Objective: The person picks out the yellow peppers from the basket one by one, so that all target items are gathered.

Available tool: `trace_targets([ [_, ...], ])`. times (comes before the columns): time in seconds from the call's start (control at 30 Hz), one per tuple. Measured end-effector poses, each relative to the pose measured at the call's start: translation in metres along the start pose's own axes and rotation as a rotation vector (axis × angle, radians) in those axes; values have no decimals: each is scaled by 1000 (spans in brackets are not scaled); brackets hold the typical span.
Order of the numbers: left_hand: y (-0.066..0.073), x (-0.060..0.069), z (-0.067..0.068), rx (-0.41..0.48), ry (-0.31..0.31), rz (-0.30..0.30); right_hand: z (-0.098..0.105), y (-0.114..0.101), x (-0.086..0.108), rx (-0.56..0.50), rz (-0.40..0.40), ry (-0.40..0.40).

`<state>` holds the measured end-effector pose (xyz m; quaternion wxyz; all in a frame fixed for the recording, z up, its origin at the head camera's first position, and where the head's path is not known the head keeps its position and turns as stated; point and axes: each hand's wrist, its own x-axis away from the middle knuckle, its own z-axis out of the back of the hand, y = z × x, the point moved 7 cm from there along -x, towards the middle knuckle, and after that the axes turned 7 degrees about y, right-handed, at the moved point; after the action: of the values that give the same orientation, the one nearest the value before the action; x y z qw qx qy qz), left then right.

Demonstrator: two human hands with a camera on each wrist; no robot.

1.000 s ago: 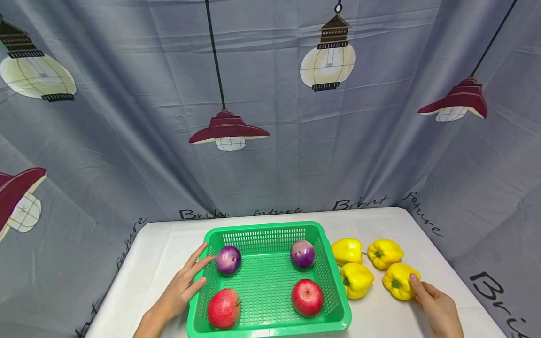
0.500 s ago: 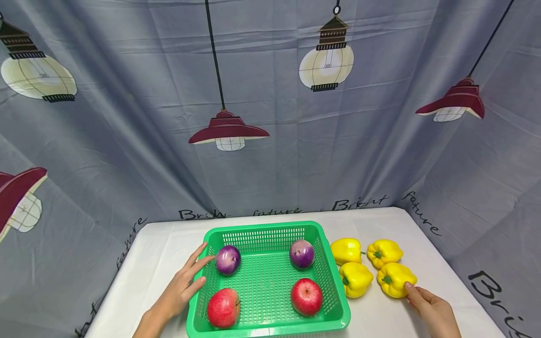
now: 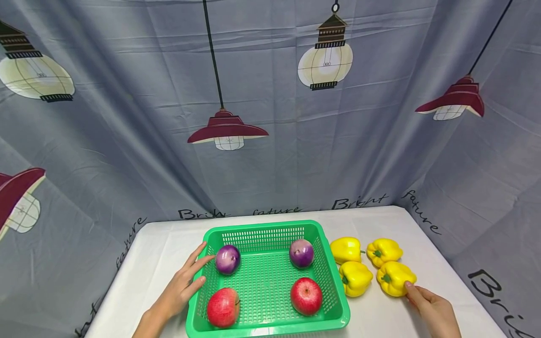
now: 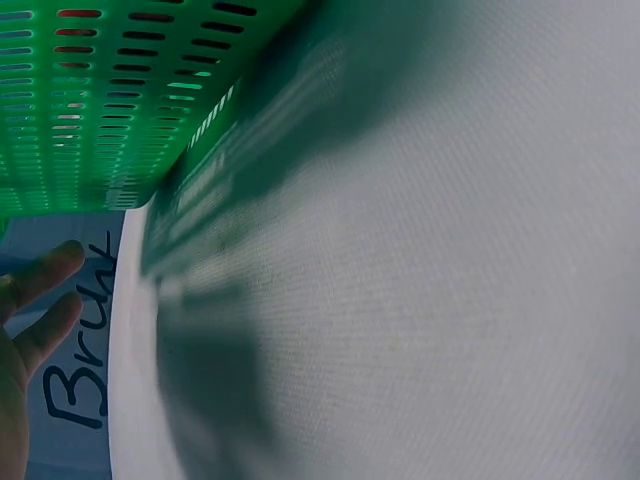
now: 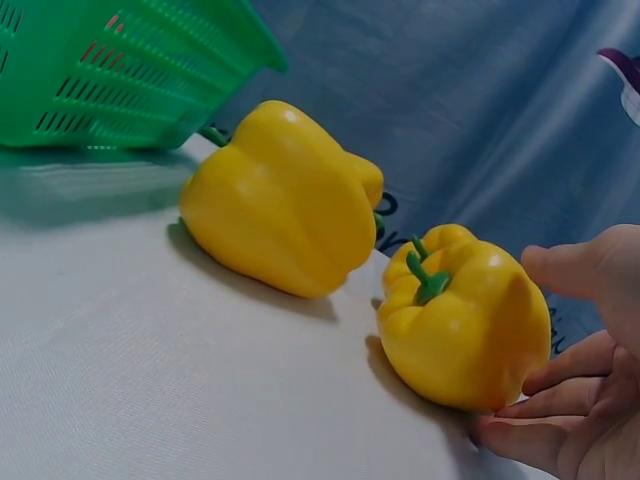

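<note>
At the right of the head view, my right hand (image 3: 435,307) holds the near right yellow bell pepper (image 3: 395,279) by its side. In the right wrist view, the thumb is at that pepper's upper side and the fingers are at its lower side; the pepper rests on the table. My left hand (image 3: 176,291) is spread at the left rim of a green plastic basket (image 3: 270,332), fingertips at the rim. Inside the basket are two purple round vegetables, one left (image 3: 227,259) and one right (image 3: 302,253), and two red apples, one left (image 3: 223,307) and one right (image 3: 306,296).
Three more yellow bell peppers lie between the basket and my right hand: one at the back left (image 3: 345,249), one at the front left (image 3: 356,278) and one at the back right (image 3: 384,252). A white cloth (image 3: 148,253) covers the table; a grey-blue printed curtain (image 3: 270,178) hangs behind.
My right hand has shifted the near right pepper slightly left, close to the others; over the last half second it stays put. The left hand has kept its place at the basket.
</note>
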<state>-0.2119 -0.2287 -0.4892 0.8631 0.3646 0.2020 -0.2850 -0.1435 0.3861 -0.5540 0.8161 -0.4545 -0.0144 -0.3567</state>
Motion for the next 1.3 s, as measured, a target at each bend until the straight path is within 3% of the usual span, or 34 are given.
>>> trace_targets([
  [0.2, 0, 0, 0, -26, -4, -11, 4, -2, 2, 58, 40, -17],
  [0.37, -1, 1, 0, -39, -13, -16, 10, -7, 9, 26, 22, 86],
  [0.5, -1, 1, 1, -50, -19, -20, 14, -21, 16, 11, 67, 129],
  [0.73, 0, -2, 1, -78, -27, -38, 19, -39, 28, 129, 150, 168],
  [1.0, 3, -5, 4, -123, -39, -43, 21, -44, 35, 208, 148, 182],
  [1.3, 5, -8, 13, -180, -32, -9, 23, -65, 37, 253, 219, 158],
])
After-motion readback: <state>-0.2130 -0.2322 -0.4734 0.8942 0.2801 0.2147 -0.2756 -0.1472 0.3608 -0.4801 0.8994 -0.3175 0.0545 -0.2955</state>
